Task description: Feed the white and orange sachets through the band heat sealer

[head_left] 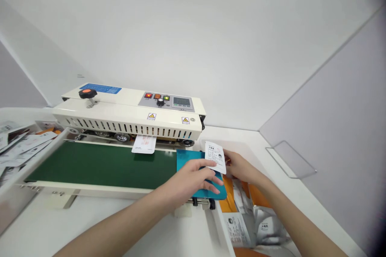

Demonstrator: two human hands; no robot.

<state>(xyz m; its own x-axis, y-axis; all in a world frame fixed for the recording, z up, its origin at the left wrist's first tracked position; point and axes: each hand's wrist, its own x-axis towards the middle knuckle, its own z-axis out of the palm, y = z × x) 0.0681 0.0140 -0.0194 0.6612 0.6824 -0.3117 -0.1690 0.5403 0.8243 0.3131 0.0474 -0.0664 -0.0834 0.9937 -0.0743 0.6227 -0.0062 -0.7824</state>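
Note:
A white printed pouch (215, 153) stands upright but tilted above the teal plate (188, 155) at the right end of a band sealing machine (129, 116). My right hand (241, 166) grips this pouch by its right edge, with the fingertips partly hidden behind it. My left hand (197, 178) reaches over the teal plate, its fingers apart, one digit touching the front of the pouch. Farther left, another white pouch (144, 144) lies over the green conveyor belt (105, 164), its upper edge under the machine's slotted cover.
Several orange, white and silver pouches (267, 225) fill a bin at the lower right. More white pouches (25, 148) are heaped left of the belt. The machine has lit switches (157, 96) and a black knob (87, 93). A wire handle (291, 160) stands by the right wall.

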